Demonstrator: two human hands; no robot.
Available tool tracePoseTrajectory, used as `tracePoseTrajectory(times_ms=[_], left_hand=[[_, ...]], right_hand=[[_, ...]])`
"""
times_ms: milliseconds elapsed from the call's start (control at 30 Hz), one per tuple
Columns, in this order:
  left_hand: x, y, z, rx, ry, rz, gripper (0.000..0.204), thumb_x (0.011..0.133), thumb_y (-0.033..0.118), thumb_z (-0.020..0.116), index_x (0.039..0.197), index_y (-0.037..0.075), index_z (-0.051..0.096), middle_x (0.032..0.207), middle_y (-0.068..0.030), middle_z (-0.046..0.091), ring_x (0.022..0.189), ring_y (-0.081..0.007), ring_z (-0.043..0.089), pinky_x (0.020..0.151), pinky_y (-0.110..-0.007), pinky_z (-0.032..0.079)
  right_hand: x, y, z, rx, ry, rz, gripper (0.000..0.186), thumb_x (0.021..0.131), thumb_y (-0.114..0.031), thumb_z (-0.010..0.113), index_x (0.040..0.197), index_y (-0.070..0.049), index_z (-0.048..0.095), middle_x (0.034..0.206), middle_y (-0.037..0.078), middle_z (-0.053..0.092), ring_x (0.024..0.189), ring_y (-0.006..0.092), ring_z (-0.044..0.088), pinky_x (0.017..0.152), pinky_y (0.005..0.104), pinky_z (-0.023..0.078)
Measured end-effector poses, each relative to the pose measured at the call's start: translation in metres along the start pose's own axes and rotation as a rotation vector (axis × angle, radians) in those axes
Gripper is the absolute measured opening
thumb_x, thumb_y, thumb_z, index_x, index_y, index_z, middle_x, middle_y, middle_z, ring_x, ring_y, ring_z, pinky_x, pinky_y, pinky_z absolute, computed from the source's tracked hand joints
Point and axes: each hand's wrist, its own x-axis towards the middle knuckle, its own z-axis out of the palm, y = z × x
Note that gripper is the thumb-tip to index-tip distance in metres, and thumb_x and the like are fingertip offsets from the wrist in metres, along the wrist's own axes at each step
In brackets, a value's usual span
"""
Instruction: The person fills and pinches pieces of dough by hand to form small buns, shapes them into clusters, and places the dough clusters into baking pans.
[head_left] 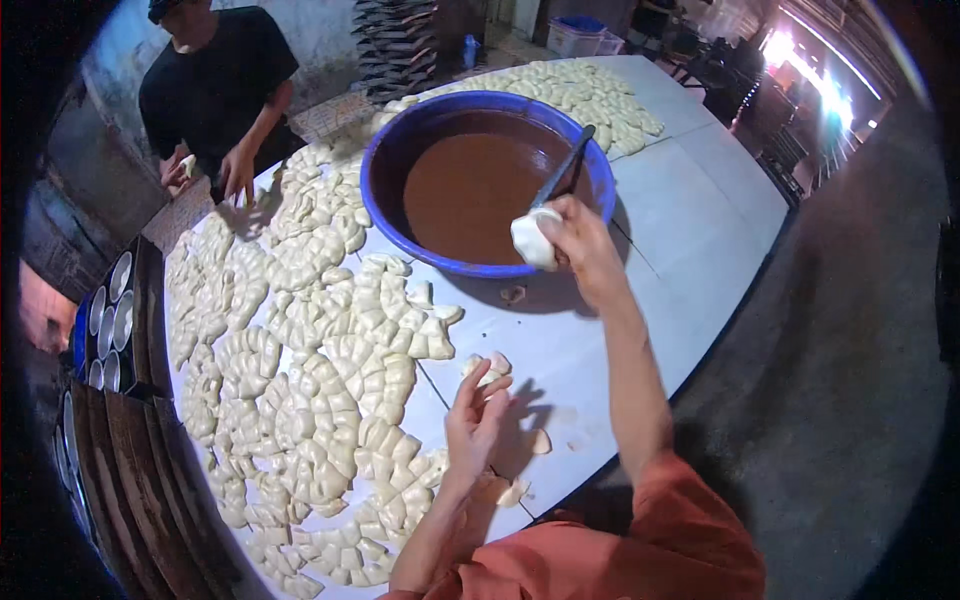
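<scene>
A flattened piece of white dough [536, 238] is pinched in my right hand [580, 240], held up at the near right rim of a blue basin [470, 265] of brown filling. Just beyond that hand, a spatula-like tool [562, 168] slants over the basin's right side; whether the hand touches it I cannot tell. My left hand [474, 420] hovers over the table's near side, fingers apart and bent, nothing seen in them. Small dough pieces [487, 368] lie partly hidden behind its fingertips. Scraps of dough [540, 441] are scattered beside it.
Many pale dough pieces [300, 420] cover the left of the white table [690, 240], and more [590, 95] lie beyond the basin. Round tins [110, 320] in a dark frame stand at the left edge. Across the table, a co-worker [215, 90] in black handles dough.
</scene>
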Motion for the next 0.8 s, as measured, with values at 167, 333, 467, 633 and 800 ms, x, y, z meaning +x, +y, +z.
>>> tracePoseTrajectory(times_ms=[167, 333, 467, 633, 800], left_hand=[[-0.005, 0.011, -0.030, 0.150, 0.061, -0.088, 0.041, 0.100, 0.013, 0.059, 0.135, -0.006, 0.050, 0.111, -0.0152, 0.068, 0.099, -0.0190, 0.066, 0.087, -0.031, 0.054], [-0.012, 0.018, -0.034, 0.275, -0.039, -0.177, 0.036, 0.099, 0.014, 0.061, 0.129, -0.006, 0.055, 0.112, -0.0119, 0.069, 0.099, -0.0153, 0.065, 0.087, -0.027, 0.052], [-0.012, 0.007, -0.037, 0.241, 0.028, -0.202, 0.034, 0.100, 0.013, 0.060, 0.128, -0.006, 0.059, 0.112, -0.0129, 0.071, 0.101, -0.0140, 0.066, 0.088, -0.026, 0.051], [-0.009, 0.016, -0.030, 0.287, -0.012, -0.183, 0.034, 0.099, 0.015, 0.061, 0.127, -0.004, 0.060, 0.107, -0.0108, 0.071, 0.098, -0.0131, 0.066, 0.085, -0.026, 0.052], [0.023, 0.020, -0.015, 0.171, -0.022, -0.151, 0.038, 0.101, 0.019, 0.060, 0.132, -0.002, 0.058, 0.116, -0.0098, 0.068, 0.102, -0.0142, 0.064, 0.084, -0.025, 0.050]], right_hand=[[0.075, 0.031, -0.001, -0.730, -0.296, 0.077, 0.025, 0.088, -0.023, 0.060, 0.101, -0.002, 0.065, 0.094, 0.011, 0.071, 0.089, 0.0198, 0.068, 0.074, 0.0351, 0.052], [0.095, 0.055, 0.011, -1.237, -0.772, 0.166, 0.032, 0.082, -0.027, 0.064, 0.101, -0.002, 0.068, 0.094, 0.012, 0.071, 0.086, 0.0219, 0.067, 0.076, 0.0361, 0.051], [0.098, 0.046, 0.015, -1.053, -0.630, 0.260, 0.034, 0.082, -0.029, 0.062, 0.102, -0.003, 0.069, 0.099, 0.016, 0.072, 0.094, 0.0286, 0.068, 0.081, 0.0398, 0.051], [0.084, 0.038, 0.012, -0.695, -0.594, 0.234, 0.027, 0.086, -0.027, 0.062, 0.095, -0.003, 0.068, 0.089, 0.010, 0.070, 0.080, 0.0201, 0.067, 0.068, 0.0349, 0.051], [0.039, 0.014, 0.023, 0.159, -0.354, 0.317, 0.021, 0.093, -0.022, 0.067, 0.102, -0.005, 0.059, 0.085, 0.001, 0.064, 0.071, 0.0093, 0.065, 0.063, 0.0226, 0.055]])
